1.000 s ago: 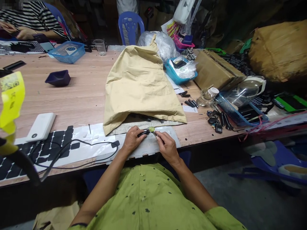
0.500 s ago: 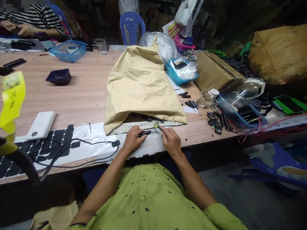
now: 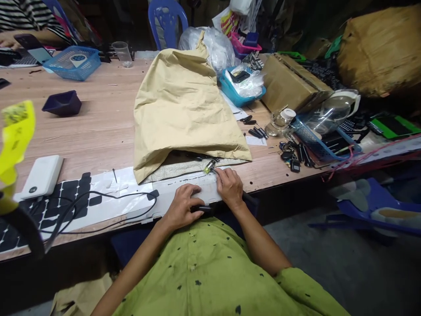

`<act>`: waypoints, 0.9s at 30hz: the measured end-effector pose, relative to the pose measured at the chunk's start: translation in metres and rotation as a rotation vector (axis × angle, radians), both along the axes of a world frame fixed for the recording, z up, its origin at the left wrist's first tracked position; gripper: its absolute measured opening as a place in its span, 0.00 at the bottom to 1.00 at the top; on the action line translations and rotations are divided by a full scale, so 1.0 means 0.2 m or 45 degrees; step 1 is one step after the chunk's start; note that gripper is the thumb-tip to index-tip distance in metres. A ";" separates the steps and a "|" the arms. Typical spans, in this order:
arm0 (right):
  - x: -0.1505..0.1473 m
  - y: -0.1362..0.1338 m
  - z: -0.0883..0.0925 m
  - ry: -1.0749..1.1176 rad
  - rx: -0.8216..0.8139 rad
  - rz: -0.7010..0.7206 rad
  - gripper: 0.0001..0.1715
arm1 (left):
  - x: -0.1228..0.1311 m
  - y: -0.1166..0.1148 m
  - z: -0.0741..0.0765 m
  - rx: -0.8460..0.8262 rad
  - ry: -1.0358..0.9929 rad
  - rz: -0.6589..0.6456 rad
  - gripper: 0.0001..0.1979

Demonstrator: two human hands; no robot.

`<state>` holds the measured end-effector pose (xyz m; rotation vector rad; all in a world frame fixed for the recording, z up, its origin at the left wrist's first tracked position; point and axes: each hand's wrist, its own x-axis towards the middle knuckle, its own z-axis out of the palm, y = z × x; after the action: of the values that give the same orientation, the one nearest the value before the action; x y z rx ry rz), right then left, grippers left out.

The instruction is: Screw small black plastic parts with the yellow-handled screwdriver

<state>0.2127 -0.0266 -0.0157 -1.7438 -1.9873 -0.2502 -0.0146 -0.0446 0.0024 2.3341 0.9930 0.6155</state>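
One black piece (image 3: 206, 209) gripped in left hand (image 3: 181, 207), one yellow-green-ended piece (image 3: 209, 166) jutting ahead from pinching right hand (image 3: 230, 188)

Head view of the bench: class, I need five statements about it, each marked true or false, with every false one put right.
1. The right hand holds a small item with a yellow-green part. True.
2. A white device lies to the left of the tan cloth. True.
3. The left hand rests on top of the tan cloth. False: the left hand holds a black item, nearer the person than the cloth.
4. The clear cup lies on its side. False: the clear cup stands upright.
5. The dark tray stands apart from the tan cloth. True.
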 end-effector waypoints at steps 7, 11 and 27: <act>-0.02 -0.01 0.01 -0.020 0.051 -0.006 0.16 | 0.00 -0.10 0.00 0.156 0.200 -0.096 0.08; -0.02 -0.01 0.01 -0.036 0.063 -0.016 0.16 | 0.01 -0.11 0.01 0.168 0.254 -0.095 0.08; -0.03 0.00 -0.01 -0.043 0.144 0.016 0.15 | 0.10 0.50 0.11 0.093 0.258 0.432 0.14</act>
<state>0.2075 -0.0270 -0.0183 -1.6661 -1.9671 -0.3831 0.0060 0.0544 0.0245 2.3438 1.5025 0.5556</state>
